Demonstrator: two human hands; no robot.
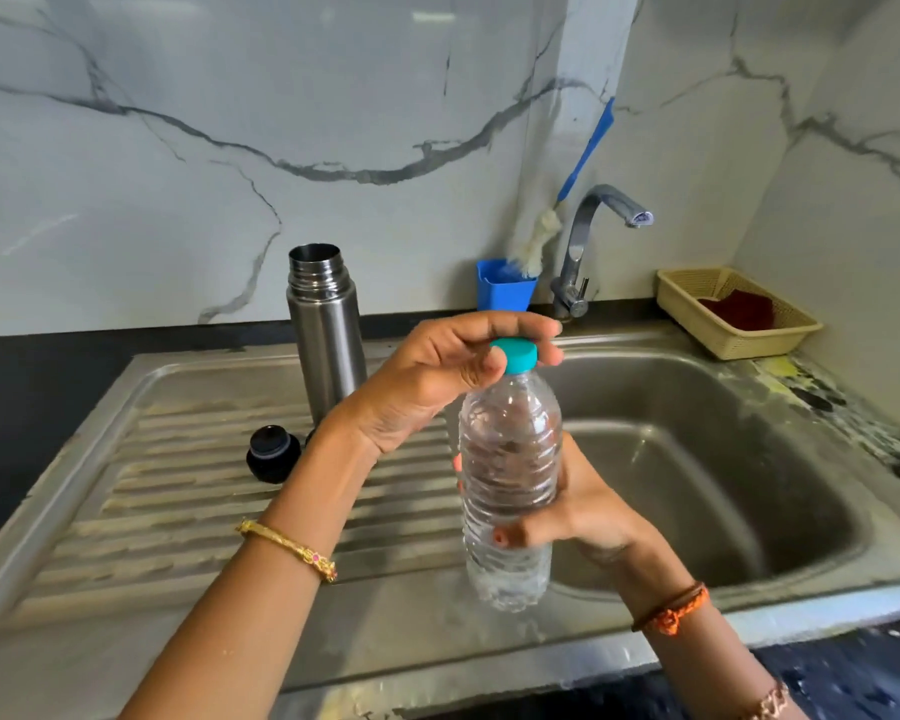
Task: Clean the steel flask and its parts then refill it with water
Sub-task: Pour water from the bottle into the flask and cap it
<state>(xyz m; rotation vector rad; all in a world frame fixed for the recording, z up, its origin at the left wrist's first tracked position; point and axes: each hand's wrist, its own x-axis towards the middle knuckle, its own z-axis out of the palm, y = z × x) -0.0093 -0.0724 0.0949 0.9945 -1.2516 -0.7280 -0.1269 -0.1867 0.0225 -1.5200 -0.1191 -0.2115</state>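
We see the steel flask [327, 324] standing upright and uncapped at the far side of the sink's ribbed draining board [188, 491], with its dark cap [273, 453] lying just left of it and nearer to us. In front of it we hold a clear plastic water bottle [510, 485] above the edge of the basin [723, 459]: the right hand [588, 511] wraps the bottle's middle, and the left hand [437, 371] pinches its teal cap [515, 354] between curled fingers. We judge the main risk is squeezing the thin, soft bottle as the cap comes free, which would push water out over the surface rather than into the flask. The left forearm passes close in front of the flask, so a careless swing could tip it on the ridged board. The flask's narrow mouth may also cause spilling when pouring. Farther off stand a blue holder [505, 291] with a bottle brush [536, 236], the tap [593, 236], and, at far right, a beige basket [739, 324] holding a dark red cloth.
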